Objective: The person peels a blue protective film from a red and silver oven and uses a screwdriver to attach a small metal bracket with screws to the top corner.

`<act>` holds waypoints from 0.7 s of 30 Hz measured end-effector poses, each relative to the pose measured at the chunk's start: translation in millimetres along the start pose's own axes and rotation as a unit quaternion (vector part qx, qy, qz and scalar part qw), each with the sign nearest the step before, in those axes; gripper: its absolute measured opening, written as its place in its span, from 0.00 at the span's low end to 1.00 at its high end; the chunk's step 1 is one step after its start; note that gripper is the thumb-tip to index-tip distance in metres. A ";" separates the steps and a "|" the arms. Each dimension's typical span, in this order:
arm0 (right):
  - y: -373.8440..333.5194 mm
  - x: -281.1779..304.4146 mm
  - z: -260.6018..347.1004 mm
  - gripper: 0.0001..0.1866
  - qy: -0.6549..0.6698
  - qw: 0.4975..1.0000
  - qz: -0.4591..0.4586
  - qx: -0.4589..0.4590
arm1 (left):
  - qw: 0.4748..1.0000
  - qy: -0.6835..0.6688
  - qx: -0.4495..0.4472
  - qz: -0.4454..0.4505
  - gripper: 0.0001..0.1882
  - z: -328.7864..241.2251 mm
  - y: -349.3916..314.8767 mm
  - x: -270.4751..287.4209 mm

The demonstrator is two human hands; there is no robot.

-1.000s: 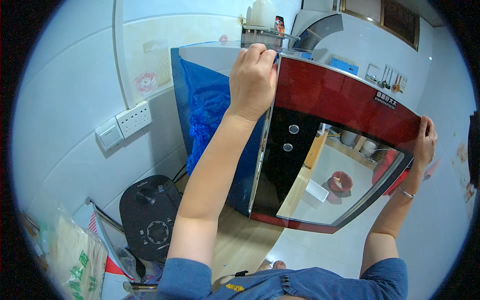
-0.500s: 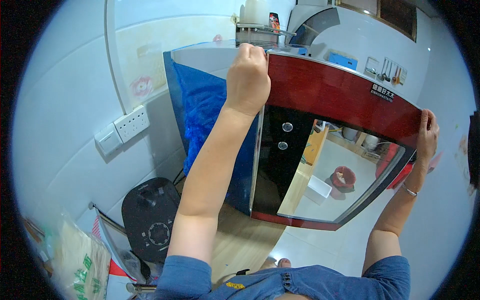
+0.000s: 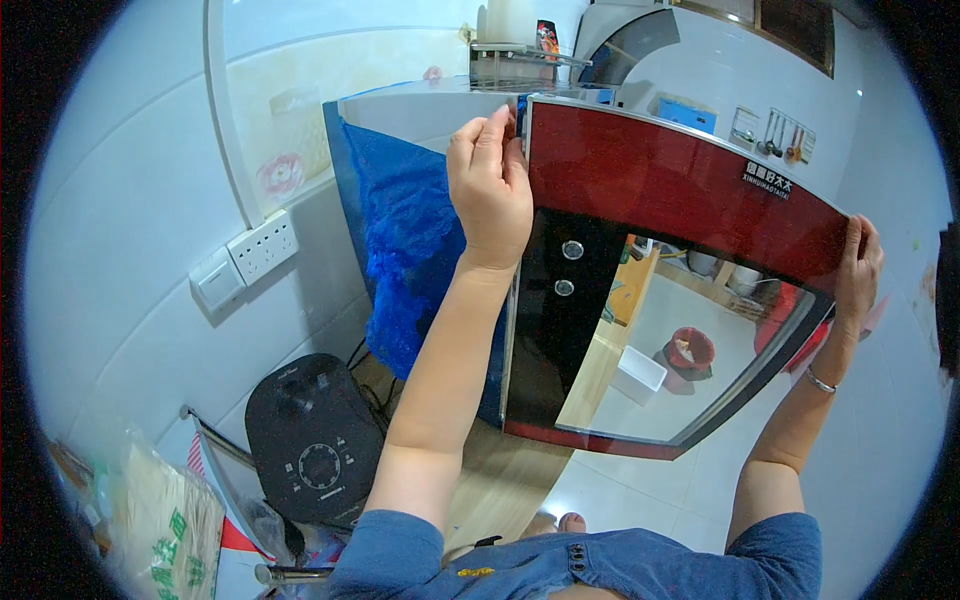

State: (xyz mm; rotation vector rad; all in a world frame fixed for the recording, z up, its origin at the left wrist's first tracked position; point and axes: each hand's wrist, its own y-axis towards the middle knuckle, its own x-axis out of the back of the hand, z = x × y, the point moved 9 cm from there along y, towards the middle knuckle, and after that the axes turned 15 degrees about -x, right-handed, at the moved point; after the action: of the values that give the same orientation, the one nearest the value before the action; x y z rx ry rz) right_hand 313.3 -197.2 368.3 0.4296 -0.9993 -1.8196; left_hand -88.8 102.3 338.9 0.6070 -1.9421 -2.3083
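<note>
Fingers of left hand [image 3: 490,185] pinched over the upper left corner of a glossy red-and-black cabinet door with mirrored glass pane [image 3: 665,290]; right hand [image 3: 858,272] curled around its far right edge. Held up at opposite ends, apparently to keep the wide panel level against the blue-wrapped cabinet body [image 3: 410,240] above the wooden floor [image 3: 500,480].

The glass-fronted panel [image 3: 660,300] spans between the two hands: the left hand's fingers [image 3: 490,150] wrap its upper left corner, the right hand's fingers [image 3: 862,262] its right edge. Just left of the left fingers stands the plastic-wrapped cabinet [image 3: 405,240]. Well below them, the round cooker [image 3: 312,440] sits on the counter [image 3: 500,480], the wall socket [image 3: 262,246] further left.
</note>
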 end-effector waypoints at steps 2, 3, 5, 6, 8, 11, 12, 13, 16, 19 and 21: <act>1.3 0.7 -4.5 0.29 0.000 1.000 -0.004 -0.017 | 0.999 0.024 -0.023 0.030 0.18 -3.0 -1.7 -3.8; 2.5 1.0 -6.9 0.29 0.000 1.000 -0.002 -0.017 | 0.999 0.025 -0.023 0.031 0.18 -2.0 -2.8 -2.6; 3.7 1.1 -6.1 0.29 -0.002 1.000 -0.005 0.004 | 0.998 0.019 -0.025 0.046 0.19 0.2 -3.6 -1.8; 2.9 -0.7 -4.1 0.29 -0.002 1.000 -0.003 0.004 | 0.998 0.021 -0.024 0.048 0.19 5.4 -2.0 -1.7; 0.9 -0.7 -0.4 0.29 0.000 1.000 -0.004 0.007 | 0.999 -0.020 -0.009 0.038 0.20 15.7 3.6 -4.7; 5.9 -1.5 -7.7 0.29 -0.005 1.000 -0.010 0.012 | 0.993 0.060 -0.077 0.068 0.21 -2.5 6.8 -6.1; 5.2 -2.2 -8.0 0.29 -0.005 1.000 -0.008 0.012 | 0.989 0.090 -0.097 0.071 0.21 -6.0 6.4 -5.9; 3.9 -2.0 -6.2 0.29 -0.007 1.000 -0.006 0.013 | 0.988 0.091 -0.097 0.073 0.21 -6.1 6.5 -4.2; 1.1 3.0 0.0 0.29 -0.015 1.000 -0.008 0.015 | 0.985 0.087 -0.114 0.093 0.19 -7.5 10.9 -5.0; 3.3 0.3 -2.8 0.28 -0.022 0.999 -0.003 0.032 | 0.984 0.047 -0.142 0.095 0.16 -7.2 16.6 -3.1; 5.5 -0.2 -1.3 0.28 -0.031 0.998 0.004 0.047 | 0.982 0.019 -0.141 0.123 0.13 -6.1 19.1 -4.9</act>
State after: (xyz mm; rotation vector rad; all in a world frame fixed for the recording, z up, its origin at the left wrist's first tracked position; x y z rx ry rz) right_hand 317.5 -198.6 371.9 0.4274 -1.1311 -1.7928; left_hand -86.1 94.3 357.7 0.3588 -1.5314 -2.3324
